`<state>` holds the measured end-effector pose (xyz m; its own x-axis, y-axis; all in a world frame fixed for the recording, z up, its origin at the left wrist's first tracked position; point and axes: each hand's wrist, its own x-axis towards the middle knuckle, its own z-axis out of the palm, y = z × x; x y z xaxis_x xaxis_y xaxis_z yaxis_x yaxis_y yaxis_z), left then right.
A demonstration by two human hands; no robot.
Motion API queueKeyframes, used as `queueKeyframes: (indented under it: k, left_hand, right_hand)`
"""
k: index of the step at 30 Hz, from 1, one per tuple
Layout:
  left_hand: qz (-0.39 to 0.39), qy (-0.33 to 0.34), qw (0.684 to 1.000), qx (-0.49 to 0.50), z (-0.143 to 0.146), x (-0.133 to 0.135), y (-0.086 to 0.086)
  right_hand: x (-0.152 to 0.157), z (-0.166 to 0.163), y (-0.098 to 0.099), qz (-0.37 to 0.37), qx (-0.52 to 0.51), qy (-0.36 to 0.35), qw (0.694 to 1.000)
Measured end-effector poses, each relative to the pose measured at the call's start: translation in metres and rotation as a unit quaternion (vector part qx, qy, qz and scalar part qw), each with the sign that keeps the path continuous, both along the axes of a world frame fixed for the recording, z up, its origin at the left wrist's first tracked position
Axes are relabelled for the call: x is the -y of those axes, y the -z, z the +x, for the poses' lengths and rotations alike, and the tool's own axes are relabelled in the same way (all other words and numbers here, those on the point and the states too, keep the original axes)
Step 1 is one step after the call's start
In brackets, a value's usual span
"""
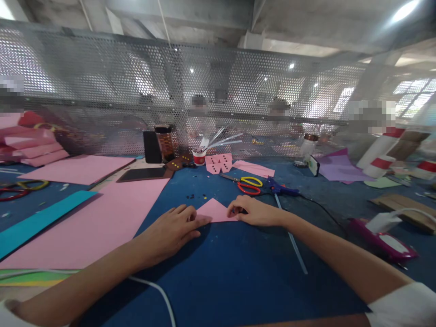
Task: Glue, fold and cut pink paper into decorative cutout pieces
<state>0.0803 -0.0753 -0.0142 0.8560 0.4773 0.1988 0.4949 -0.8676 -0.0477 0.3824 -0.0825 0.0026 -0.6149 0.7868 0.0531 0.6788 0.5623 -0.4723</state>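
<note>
A small pink foam piece [215, 210] with a pointed top lies on the blue table [238, 281] in front of me. My left hand [173, 229] rests flat on its left edge, fingers stretched out and pressing down. My right hand [254, 211] lies on the piece's right corner with the fingers curled and the fingertips pinched onto the edge.
A large pink sheet [98, 218] and a teal strip [37, 220] lie at left. Scissors [248, 185] and a blue glue gun [281, 188] with its black cord sit just beyond my right hand. Cut pink shapes [220, 163], a red cup [199, 156], a perforated metal screen [218, 100] behind.
</note>
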Motion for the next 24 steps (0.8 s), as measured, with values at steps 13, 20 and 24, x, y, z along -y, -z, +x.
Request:
queueKeyframes:
  k: [13,20,24]
  left_hand:
    - [-0.018,-0.006,1.000,-0.007,0.000,0.000,0.000]
    - [0.009,0.011,1.000,0.015,-0.001,-0.001,0.001]
    - [0.012,0.014,1.000,0.015,-0.001,-0.002,0.001]
  right_hand:
    - [-0.005,0.023,-0.014,-0.081,0.015,-0.048,0.995]
    - [-0.012,0.036,-0.014,-0.098,0.008,-0.092,0.991]
    - [-0.012,0.039,-0.017,-0.105,0.018,-0.094,0.990]
